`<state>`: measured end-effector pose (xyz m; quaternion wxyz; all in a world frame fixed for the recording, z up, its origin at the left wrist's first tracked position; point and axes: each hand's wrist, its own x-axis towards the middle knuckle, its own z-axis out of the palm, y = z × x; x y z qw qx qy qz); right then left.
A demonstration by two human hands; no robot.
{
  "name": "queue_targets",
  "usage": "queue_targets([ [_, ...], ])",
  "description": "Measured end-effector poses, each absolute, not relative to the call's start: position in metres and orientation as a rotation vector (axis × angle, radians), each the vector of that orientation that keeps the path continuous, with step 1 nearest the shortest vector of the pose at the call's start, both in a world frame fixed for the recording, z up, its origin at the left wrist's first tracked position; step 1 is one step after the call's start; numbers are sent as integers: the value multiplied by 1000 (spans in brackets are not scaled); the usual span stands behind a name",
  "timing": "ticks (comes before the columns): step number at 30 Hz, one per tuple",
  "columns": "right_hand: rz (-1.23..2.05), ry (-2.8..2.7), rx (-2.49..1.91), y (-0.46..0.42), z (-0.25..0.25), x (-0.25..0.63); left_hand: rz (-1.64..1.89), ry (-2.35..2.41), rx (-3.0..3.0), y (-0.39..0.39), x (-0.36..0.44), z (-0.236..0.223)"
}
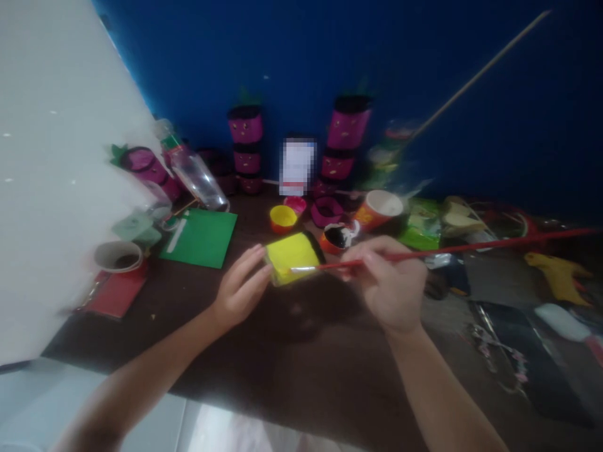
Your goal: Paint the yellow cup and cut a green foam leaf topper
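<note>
My left hand (242, 284) grips the left end of a yellow-painted piece (293, 253), which looks like a cut plastic bottle section with a black band at its right end. A long red paintbrush (400, 256) is pinched in my right hand (386, 282), its tip resting on or just over the yellow surface. Behind the piece sit a small cup of yellow paint (283, 218) and a smaller cup of pink paint (295, 204). Close to my right fingers stands a red cup with black paint (335, 237). Motion blur softens the picture.
Pink-and-black stacked containers with faces (245, 129) stand along the blue wall beside a phone (298, 166). At left lie a clear bottle (200, 176), green sheet (202, 238) and paper cup (117, 257). A yellow glue gun (558, 276) and black case (532, 364) lie right.
</note>
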<state>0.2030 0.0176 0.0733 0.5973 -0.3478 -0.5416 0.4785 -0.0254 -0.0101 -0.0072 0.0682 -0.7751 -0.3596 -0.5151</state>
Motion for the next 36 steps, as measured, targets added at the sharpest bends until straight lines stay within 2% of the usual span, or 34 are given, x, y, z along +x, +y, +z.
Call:
queue_targets([
  [27,1069,-1269,-857,17,72,202,-1547,-1151,-2258,-9,-22,-5],
  [36,1081,-1270,-716,17,74,203,-1595,-1159,-2242,-10,-19,-3],
])
